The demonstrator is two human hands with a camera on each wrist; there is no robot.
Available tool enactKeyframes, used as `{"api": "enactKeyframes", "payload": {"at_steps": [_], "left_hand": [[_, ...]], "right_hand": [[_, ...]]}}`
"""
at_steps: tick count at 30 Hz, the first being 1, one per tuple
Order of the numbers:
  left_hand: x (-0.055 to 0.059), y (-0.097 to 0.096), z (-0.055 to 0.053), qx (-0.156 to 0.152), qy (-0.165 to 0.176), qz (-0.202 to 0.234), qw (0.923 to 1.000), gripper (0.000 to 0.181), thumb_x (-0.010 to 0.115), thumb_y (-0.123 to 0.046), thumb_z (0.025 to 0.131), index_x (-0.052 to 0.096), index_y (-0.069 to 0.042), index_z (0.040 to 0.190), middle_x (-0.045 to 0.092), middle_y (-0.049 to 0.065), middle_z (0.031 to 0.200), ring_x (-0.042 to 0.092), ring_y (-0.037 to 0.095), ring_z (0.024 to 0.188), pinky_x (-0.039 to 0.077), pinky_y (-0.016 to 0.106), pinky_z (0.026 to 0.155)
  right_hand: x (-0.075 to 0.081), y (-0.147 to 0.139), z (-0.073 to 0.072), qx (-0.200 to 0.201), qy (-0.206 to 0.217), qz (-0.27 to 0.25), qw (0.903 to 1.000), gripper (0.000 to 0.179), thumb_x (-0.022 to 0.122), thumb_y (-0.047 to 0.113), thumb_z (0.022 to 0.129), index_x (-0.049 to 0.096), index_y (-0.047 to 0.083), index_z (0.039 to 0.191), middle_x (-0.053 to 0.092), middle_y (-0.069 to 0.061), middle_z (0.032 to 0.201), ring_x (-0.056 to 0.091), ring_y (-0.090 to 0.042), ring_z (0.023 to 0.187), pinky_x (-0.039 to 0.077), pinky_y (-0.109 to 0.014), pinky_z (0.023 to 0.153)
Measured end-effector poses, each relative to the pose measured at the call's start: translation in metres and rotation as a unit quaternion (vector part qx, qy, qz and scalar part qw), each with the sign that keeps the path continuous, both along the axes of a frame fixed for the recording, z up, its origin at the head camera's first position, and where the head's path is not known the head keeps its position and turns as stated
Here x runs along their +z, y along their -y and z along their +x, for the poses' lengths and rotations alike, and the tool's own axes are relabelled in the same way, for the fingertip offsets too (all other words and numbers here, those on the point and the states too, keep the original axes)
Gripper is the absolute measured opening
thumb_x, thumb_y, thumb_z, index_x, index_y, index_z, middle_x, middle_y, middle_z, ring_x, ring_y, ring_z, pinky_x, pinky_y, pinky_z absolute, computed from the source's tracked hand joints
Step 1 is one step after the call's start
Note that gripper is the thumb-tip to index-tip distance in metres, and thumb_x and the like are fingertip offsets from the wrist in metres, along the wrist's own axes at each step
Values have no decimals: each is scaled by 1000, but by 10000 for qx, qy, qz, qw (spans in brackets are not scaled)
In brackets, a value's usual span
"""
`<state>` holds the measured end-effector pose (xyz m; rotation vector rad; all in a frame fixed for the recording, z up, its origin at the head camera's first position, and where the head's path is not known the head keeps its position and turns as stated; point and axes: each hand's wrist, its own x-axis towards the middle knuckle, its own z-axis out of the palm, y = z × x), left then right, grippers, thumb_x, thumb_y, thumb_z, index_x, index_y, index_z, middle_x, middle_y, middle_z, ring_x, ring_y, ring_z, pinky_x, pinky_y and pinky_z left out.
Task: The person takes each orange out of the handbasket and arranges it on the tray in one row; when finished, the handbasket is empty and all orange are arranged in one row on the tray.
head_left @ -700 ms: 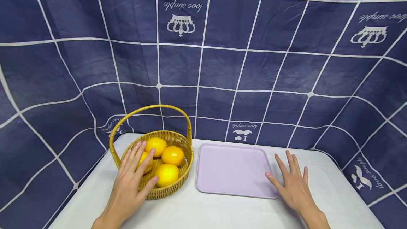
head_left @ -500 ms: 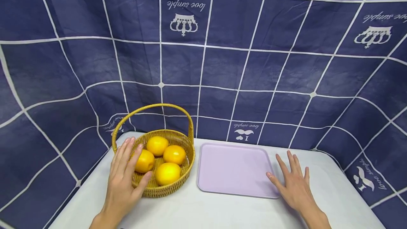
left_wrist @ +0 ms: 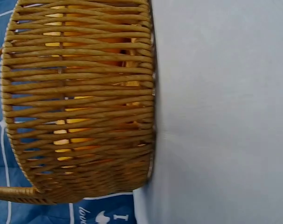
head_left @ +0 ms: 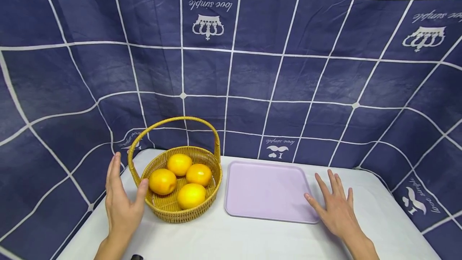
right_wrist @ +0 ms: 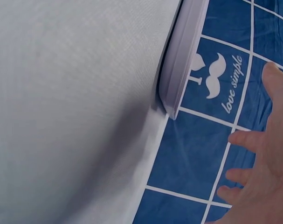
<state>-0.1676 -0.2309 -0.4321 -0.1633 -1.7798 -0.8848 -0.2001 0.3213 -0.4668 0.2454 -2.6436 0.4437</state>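
Note:
A woven wicker basket [head_left: 180,216] with a tall arched handle stands on the left of the table. In it lie several plump yellow-orange fruits [head_left: 191,196], lemons or oranges; I cannot tell which. Just left of the basket my left hand [head_left: 124,208] is raised, fingers straight and thumb apart, holding nothing. Its wrist view is filled by the basket's woven side [left_wrist: 85,102], with fruit glimpsed through the gaps. A flat lavender tray [head_left: 270,191] lies right of the basket with nothing on it. My right hand [head_left: 337,210] hovers by the tray's right edge, fingers spread, holding nothing.
A white cloth [head_left: 231,238] covers the table. Behind and at both sides hangs a navy curtain [head_left: 252,75] with white grid lines. A small dark object [head_left: 137,257] pokes in at the bottom edge, too cut off to identify.
My left hand has moved left, from over the basket's left side to beside it, uncovering the fruit on that side. The right hand, basket and tray stay about where they were.

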Motion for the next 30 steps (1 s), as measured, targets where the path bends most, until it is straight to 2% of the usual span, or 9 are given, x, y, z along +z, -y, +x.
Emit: {"api": "enactKeyframes", "payload": {"at_steps": [7,12,14,17,20,23,26,30], "left_hand": [[-24,15,-8,-24,837,311,9960,84,73,-16,92,33,-16,166,38,5,170,33,19,157,21,20,128],[-32,15,-11,-326,1643,735,9831,81,71,-15,98,31,-26,167,38,2,169,33,10,155,22,19,126],[-34,14,-12,-522,1887,880,9767,75,68,-15,100,33,-24,166,40,4,168,35,10,154,22,18,125],[-36,15,-14,-835,2044,1041,9698,65,63,-12,103,38,-18,164,45,6,166,37,12,153,25,12,122],[-44,18,-17,-1090,2247,1165,9613,57,55,-13,107,39,-14,163,46,11,164,39,4,149,26,4,114],[-53,20,-20,-1186,2523,1288,9517,53,49,-17,111,40,-16,162,46,12,164,39,-5,143,28,0,109],[-59,22,-21,-1221,2608,1359,9480,52,51,-19,111,42,-14,161,46,13,164,37,-7,144,28,0,109],[-62,24,-26,-1497,2636,1507,9410,54,56,-17,109,41,-9,161,43,13,166,34,-5,149,28,2,113]], "right_hand": [[0,1,0,22,32,-59,10000,75,64,51,101,41,12,161,21,-30,170,10,-49,160,0,-86,115],[1,1,0,25,39,-60,10000,75,64,51,101,40,12,161,21,-29,170,10,-48,160,2,-86,115],[1,1,0,38,20,-49,10000,75,64,51,101,40,12,161,22,-29,170,11,-48,160,3,-87,114],[2,3,0,86,24,-70,9999,75,64,50,101,41,11,161,23,-30,169,13,-49,159,4,-87,114],[3,7,1,138,62,-139,9998,74,65,50,101,43,10,160,24,-30,168,17,-51,157,6,-88,113],[3,13,4,193,157,-237,9994,73,65,49,101,44,10,159,26,-31,167,20,-53,155,8,-88,112],[5,21,4,274,306,-343,9986,73,64,49,101,43,10,159,27,-32,166,20,-53,155,8,-87,113],[12,36,2,426,503,-499,9966,73,61,51,103,41,11,161,27,-30,167,19,-52,156,8,-86,115]]}}
